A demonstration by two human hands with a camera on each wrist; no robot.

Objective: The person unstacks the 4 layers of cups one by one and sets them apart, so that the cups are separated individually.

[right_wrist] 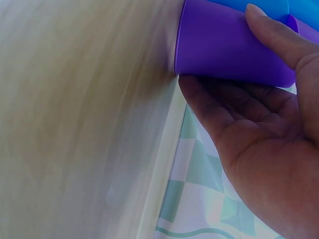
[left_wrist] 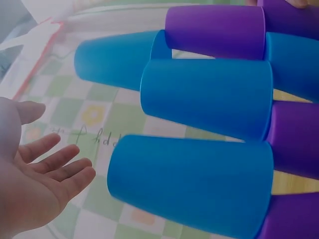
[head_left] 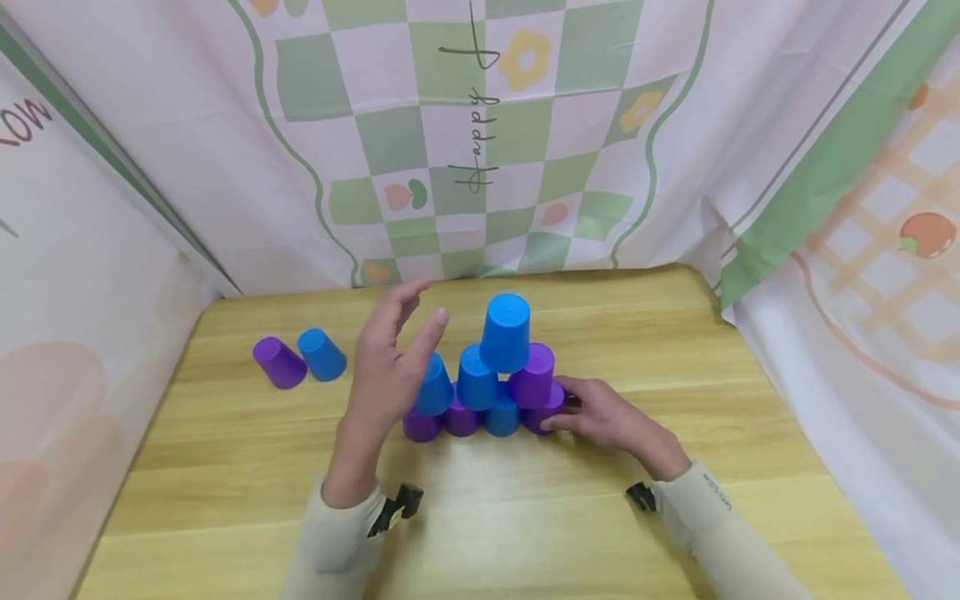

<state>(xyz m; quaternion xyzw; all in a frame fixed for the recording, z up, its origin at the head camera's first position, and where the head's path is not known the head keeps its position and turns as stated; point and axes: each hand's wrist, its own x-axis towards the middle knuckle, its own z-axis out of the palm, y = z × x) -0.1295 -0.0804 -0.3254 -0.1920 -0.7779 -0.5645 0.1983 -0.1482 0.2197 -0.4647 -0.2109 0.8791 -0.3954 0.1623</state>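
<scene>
Upside-down plastic cups stand in a stepped stack. Its bottom row has purple cups and one blue cup [head_left: 502, 417]; above sit a left blue cup [head_left: 435, 390], a middle blue cup [head_left: 476, 382] and a purple cup [head_left: 533, 377]. One more blue cup [head_left: 506, 333] rests on top, across the middle blue and purple ones. My right hand [head_left: 606, 414] holds the purple cup [right_wrist: 229, 45] at the bottom row's right end, thumb on one side and fingers along the other. Left of the stack, my left hand [head_left: 384, 367] is raised with fingers spread, apart from the cups.
A purple cup [head_left: 280, 363] and a blue cup [head_left: 322, 355] stand side by side on the wooden table [head_left: 225, 483], left of the stack. Patterned curtain cloth [head_left: 465, 133] hangs behind the table and along its sides.
</scene>
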